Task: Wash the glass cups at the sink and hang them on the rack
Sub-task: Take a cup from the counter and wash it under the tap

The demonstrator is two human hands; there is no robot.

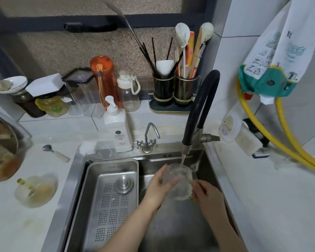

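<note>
While water runs from the black hose faucet (pixel 198 110), the steel sink (pixel 173 224) fills the lower middle of the view, with a perforated drain tray (pixel 109 200) set in its left half. On the white counter (pixel 16 224) to the left lie a dirty glass cup (pixel 35 190) on its side and a small spoon (pixel 55 153). Behind the sink stand a white pump soap bottle (pixel 117 128), a small chrome tap (pixel 149 138), an orange bottle (pixel 104 79) and two dark utensil holders (pixel 174 90). A yellow hose (pixel 280 140) curves along the right wall. Under the stream, both hands hold a glass cup (pixel 178 181) over the right basin: the left hand (pixel 157 186) is cupped against its side, and the right hand (pixel 206 193) is closed on its handle side.
</note>
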